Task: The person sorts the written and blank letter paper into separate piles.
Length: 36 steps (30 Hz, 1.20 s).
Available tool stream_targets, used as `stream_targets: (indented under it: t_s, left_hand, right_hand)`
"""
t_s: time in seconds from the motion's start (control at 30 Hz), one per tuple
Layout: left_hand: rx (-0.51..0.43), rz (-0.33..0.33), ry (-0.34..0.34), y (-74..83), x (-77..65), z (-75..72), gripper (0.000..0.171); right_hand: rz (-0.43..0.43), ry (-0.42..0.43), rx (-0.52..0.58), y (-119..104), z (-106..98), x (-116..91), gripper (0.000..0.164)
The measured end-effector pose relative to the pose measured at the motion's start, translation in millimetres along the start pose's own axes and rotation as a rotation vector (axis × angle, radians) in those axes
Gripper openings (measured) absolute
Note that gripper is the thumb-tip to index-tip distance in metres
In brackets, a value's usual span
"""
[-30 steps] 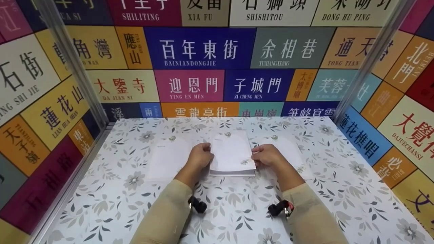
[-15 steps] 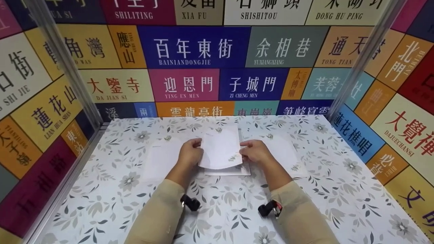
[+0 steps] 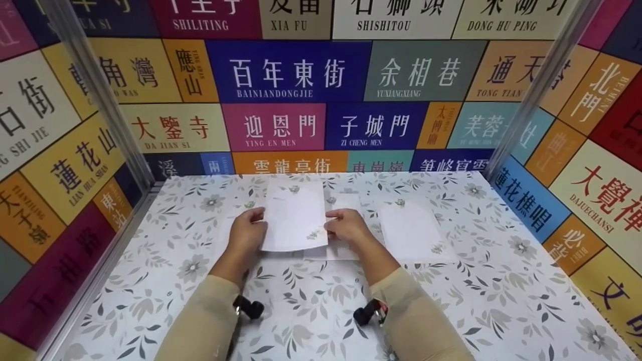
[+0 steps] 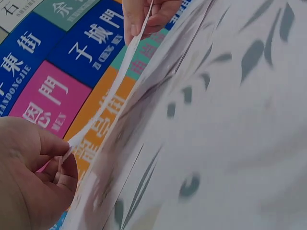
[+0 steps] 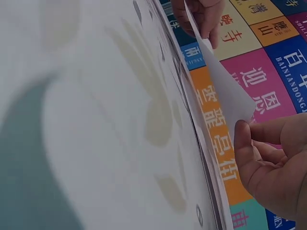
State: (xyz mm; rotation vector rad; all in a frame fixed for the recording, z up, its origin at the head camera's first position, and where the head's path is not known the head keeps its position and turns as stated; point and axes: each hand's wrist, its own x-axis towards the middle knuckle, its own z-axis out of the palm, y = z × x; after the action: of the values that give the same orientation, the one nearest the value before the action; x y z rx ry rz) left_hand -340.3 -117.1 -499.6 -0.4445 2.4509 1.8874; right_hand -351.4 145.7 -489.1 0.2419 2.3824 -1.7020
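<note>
A white sheet of writing paper (image 3: 295, 215) with small floral prints hangs raised between both hands. My left hand (image 3: 246, 234) pinches its left edge, thumb and fingers closed on the paper. At the opposite edge, my right hand (image 3: 348, 226) pinches it the same way. Both wrist views show the sheet (image 5: 229, 91) above the table, bending slightly. Below and right of it lies another pale sheet (image 3: 342, 250), partly covered by my right hand. A further sheet (image 3: 229, 228) on the left is mostly hidden behind the held paper and my left hand.
One more floral-printed sheet (image 3: 409, 230) lies flat on the right. The table (image 3: 301, 311) wears a white leaf-and-flower covering. Panels of coloured signs (image 3: 286, 70) rise behind and on both sides, with metal posts (image 3: 113, 100) at the corners.
Both hands have lifted the paper off the middle pile and carried it left, over the left sheet. The sheet beneath it in the middle is now uncovered.
</note>
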Motion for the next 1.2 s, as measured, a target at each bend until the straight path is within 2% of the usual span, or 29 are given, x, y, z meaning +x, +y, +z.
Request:
stream_targets:
  t_s: [0.2, 0.4, 0.53, 0.63, 1.0, 1.2]
  left_hand:
    - [0.015, 0.054, 0.071, -13.5, 1.4, -32.3, 0.048]
    - [0.042, -0.013, 0.073, -20.8, 1.7, -62.6, 0.05]
    - [0.11, 0.006, 0.081, -26.2, 3.7, -81.0, 0.049]
    - [0.119, 0.019, 0.083, -29.6, 6.2, -92.1, 0.048]
    - [0.133, -0.126, 0.071, -27.6, 7.9, -109.5, 0.051]
    - [0.277, -0.1, 0.038, -30.3, 6.1, -115.8, 0.051]
  right_hand:
    - [-0.058, -0.044, 0.012, -7, 34, -2, 0.04]
    - [-0.06, -0.086, 0.035, -15, 64, -5, 0.039]
    - [-0.052, -0.167, 0.093, -18, 80, -8, 0.041]
    - [-0.048, -0.243, 0.145, -20, 88, -11, 0.043]
    - [-0.058, -0.371, 0.24, -17, 95, -10, 0.04]
    - [-0.026, -0.359, 0.248, -15, 96, -10, 0.047]
